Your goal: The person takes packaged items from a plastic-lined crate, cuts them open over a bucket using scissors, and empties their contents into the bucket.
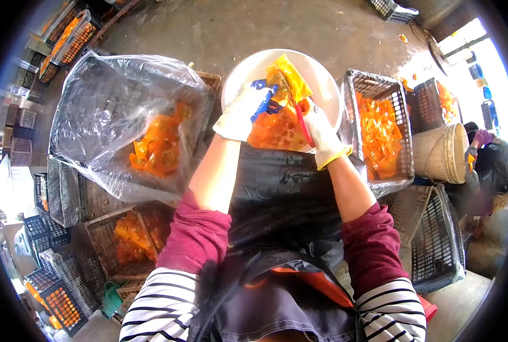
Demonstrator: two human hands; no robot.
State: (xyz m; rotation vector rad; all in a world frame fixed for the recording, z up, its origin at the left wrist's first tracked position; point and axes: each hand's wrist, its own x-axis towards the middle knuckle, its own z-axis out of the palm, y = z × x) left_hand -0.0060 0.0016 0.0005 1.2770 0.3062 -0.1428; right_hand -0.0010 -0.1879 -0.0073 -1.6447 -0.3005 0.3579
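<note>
My left hand point(248, 108), in a white glove with blue-coated fingers, is closed on a glossy yellow-orange piece point(290, 78) over a round white tub point(237, 69). My right hand point(316, 124), in a white glove with a yellow cuff, grips a red-handled tool point(304, 128) right beside that piece. The tool's working end is hidden behind the piece and my fingers. Below both hands, several orange pieces point(274, 134) lie in the tub.
A plastic-lined crate point(100, 108) with orange pieces stands left, another crate point(401, 108) right. Beyond it are a white bucket point(439, 153) and a co-worker's gloved hand point(483, 137). More crates point(102, 225) stand at lower left and a lined crate point(436, 245) at lower right.
</note>
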